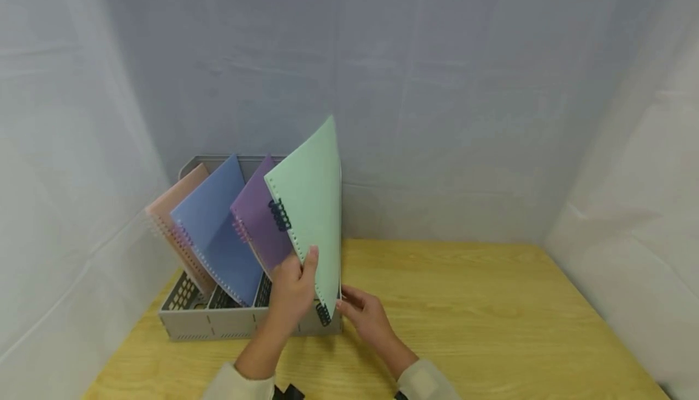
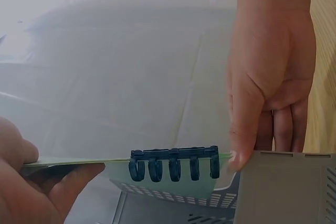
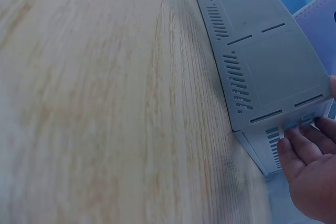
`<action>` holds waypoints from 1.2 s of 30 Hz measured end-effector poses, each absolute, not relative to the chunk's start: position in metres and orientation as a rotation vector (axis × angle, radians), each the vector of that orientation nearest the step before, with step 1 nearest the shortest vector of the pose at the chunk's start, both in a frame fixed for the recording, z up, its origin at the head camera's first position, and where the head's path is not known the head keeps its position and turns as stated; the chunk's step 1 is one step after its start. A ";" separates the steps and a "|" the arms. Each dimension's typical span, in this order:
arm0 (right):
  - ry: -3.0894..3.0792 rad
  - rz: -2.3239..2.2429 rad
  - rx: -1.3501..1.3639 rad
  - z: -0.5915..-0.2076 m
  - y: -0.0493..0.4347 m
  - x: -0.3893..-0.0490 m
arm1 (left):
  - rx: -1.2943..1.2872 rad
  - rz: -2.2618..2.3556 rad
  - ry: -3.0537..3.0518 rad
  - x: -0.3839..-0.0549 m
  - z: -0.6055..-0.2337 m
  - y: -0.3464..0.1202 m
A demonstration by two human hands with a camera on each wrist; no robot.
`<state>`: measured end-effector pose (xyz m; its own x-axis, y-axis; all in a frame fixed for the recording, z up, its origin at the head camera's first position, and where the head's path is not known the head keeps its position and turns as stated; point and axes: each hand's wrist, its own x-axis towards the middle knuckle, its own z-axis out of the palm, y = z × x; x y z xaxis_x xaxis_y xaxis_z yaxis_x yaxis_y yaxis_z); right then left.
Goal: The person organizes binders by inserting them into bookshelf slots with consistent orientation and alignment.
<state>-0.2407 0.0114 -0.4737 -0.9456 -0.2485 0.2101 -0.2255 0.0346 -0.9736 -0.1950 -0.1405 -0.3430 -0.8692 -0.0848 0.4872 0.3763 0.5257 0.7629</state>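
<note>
A pale green loose-leaf notebook (image 1: 308, 200) with dark ring clips (image 2: 174, 163) stands tilted above the right end of a grey file organizer (image 1: 232, 325). My left hand (image 1: 293, 288) grips the notebook by its ringed edge, thumb on the front cover. At the organizer's front right corner, my right hand (image 1: 372, 322) holds the side wall. Its fingers (image 3: 302, 148) lie along the outside and its thumb is at the rim, close to the notebook's lower corner. How far the notebook's bottom reaches into the organizer is partly hidden.
Left of the green notebook, a purple notebook (image 1: 267, 218), a blue notebook (image 1: 218, 224) and a pink notebook (image 1: 182, 206) lean in the organizer's compartments. Wooden tabletop (image 1: 464, 315) extends to the right. Pale sheeting (image 1: 437, 115) encloses the back and sides.
</note>
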 end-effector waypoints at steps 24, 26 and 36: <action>2.251 -2.098 -0.509 -0.473 0.014 -0.239 | -0.186 -1.352 -2.293 -0.224 -0.342 -0.127; 2.249 -2.104 -0.524 -0.473 0.013 -0.238 | -0.165 -1.358 -2.299 -0.225 -0.342 -0.126; 2.211 -2.138 -0.534 -0.474 0.011 -0.240 | -0.100 -1.323 -2.294 -0.234 -0.343 -0.124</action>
<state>-0.2402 0.0112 -0.4740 -0.9414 -0.2558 0.2200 -0.2284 0.0033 -0.9736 -0.2336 -0.1240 -0.3430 -0.8789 -0.1740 0.4441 0.2974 0.5280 0.7955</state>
